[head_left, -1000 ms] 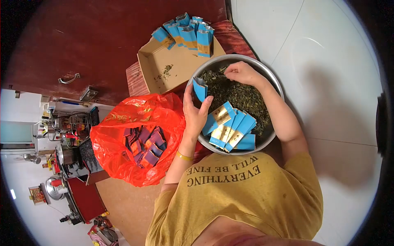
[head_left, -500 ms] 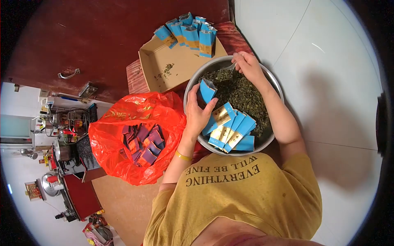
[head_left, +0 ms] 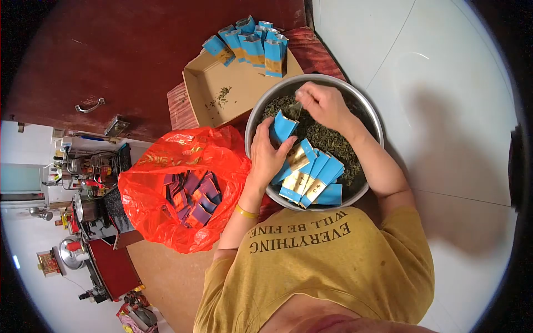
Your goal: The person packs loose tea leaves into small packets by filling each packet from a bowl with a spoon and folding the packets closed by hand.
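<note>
My left hand [head_left: 265, 157] grips a blue foil packet [head_left: 284, 128], its mouth tilted toward the dried tea leaves. Closed around a metal spoon [head_left: 297, 106], my right hand [head_left: 326, 105] is just above that packet's opening. The spoon's bowl is partly hidden behind the packet and fingers. Both hands are over a big metal basin [head_left: 375, 108] of dark dried leaves [head_left: 333, 139]. Several flat blue and gold packets [head_left: 313, 176] lie fanned out on the leaves at the basin's near side, below my left hand.
Beyond the basin, a cardboard box [head_left: 205, 83] bears scattered leaf bits and several upright blue packets [head_left: 252, 50]. Left of the basin, an open red plastic bag [head_left: 139, 188] contains purple and red packets [head_left: 195, 194]. A dark red cabinet [head_left: 150, 44] borders the far side.
My right hand has moved left with the spoon, from the leaves to the mouth of the blue packet. My left hand keeps hold of the packet, now tipped slightly differently.
</note>
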Tool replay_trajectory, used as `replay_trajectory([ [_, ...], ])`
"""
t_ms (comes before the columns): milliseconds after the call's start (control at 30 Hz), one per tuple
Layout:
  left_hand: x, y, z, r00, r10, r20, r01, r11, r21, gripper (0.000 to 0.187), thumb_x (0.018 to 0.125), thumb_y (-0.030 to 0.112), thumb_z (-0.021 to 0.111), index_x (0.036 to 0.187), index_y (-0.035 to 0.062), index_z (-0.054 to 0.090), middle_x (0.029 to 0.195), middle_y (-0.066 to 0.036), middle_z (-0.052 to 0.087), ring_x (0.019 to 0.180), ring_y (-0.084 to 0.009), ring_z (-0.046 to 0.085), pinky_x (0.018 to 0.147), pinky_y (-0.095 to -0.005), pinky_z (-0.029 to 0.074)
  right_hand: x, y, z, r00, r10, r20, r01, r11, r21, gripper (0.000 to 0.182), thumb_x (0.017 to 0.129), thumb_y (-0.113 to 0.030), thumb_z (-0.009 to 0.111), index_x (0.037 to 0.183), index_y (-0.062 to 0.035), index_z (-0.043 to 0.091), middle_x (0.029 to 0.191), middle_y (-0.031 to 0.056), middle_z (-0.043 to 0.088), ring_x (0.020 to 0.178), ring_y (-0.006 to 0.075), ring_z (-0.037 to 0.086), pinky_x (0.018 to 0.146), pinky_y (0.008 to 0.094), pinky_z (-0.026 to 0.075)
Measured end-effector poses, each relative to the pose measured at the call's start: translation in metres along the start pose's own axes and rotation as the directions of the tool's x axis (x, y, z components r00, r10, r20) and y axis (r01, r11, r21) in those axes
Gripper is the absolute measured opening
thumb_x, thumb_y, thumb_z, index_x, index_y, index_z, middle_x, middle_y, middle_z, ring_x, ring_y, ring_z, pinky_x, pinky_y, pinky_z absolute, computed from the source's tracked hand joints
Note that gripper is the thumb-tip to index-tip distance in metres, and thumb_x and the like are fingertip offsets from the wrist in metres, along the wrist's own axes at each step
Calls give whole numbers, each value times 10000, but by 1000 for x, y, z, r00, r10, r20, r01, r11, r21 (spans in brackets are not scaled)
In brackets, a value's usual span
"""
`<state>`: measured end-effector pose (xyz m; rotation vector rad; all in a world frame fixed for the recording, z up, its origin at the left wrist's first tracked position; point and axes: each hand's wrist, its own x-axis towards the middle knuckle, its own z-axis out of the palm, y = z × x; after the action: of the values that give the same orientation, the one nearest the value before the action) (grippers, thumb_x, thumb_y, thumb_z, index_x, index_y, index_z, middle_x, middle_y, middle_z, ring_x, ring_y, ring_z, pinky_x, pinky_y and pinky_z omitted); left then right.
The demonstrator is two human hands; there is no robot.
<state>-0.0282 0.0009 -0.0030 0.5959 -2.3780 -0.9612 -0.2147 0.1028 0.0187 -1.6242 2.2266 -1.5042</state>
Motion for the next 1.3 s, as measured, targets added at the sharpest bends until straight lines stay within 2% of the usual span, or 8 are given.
replay_trajectory([
  [267,0,-3,0,1000,-17,-19,17,999,-36,634,774,224,810,1271,-13,497,1110,-220,628,1013,-332,620,886,-394,490,-5,-29,1,875,-485,8,481,866,-134,112,856,-178,676,817,-90,619,757,52,647,698,248,645,608,364,513],
  [433,0,-2,0,997,-68,-43,63,993,-104,614,780,224,808,1258,-18,508,1098,-201,627,1010,-308,614,895,-382,483,8,0,-14,901,-306,-308,254,947,-199,66,873,-117,638,843,-64,611,749,68,647,681,253,640,591,361,505],
  [600,0,0,-2,995,-83,-50,78,991,-109,608,788,236,803,1252,-27,511,1109,-196,623,1022,-302,606,909,-376,475,2,34,1,996,-40,-78,6,918,-397,162,939,-203,566,935,-56,633,863,137,680,781,341,660,663,442,507],
  [767,1,0,-3,995,-85,-52,78,989,-123,612,789,246,803,1250,-33,511,1120,-196,619,1026,-300,605,912,-377,475,-4,29,14,960,216,179,-171,956,-239,256,969,-287,515,937,-58,623,824,142,678,817,368,655,705,465,501],
  [900,1,4,-6,994,-106,-37,100,985,-140,612,788,246,805,1247,-33,512,1122,-191,620,1032,-289,604,915,-374,474,3,37,1,935,339,101,-334,940,-64,283,964,-320,516,938,-63,634,831,135,691,809,389,651,720,483,499],
  [933,1,4,-5,993,-107,-40,101,985,-142,612,788,246,805,1247,-33,512,1122,-191,620,1032,-289,604,915,-374,474,5,38,-1,936,337,104,-332,941,-65,283,964,-320,516,938,-63,634,831,135,691,809,389,651,720,483,499],
  [1033,1,2,-4,992,-124,-30,117,978,-172,605,784,236,807,1241,-33,516,1122,-188,621,1031,-288,606,911,-372,476,8,40,-7,919,394,13,-386,893,230,264,999,-231,515,914,-5,623,682,34,607,644,98,593,607,257,484],
  [1300,2,0,-4,996,-89,-16,86,991,-103,646,771,224,804,1280,-8,481,1139,-232,617,1039,-364,619,899,-415,491,-4,0,9,979,188,-73,-148,915,375,238,975,-232,549,876,-35,637,698,64,643,632,169,634,588,289,495],
])
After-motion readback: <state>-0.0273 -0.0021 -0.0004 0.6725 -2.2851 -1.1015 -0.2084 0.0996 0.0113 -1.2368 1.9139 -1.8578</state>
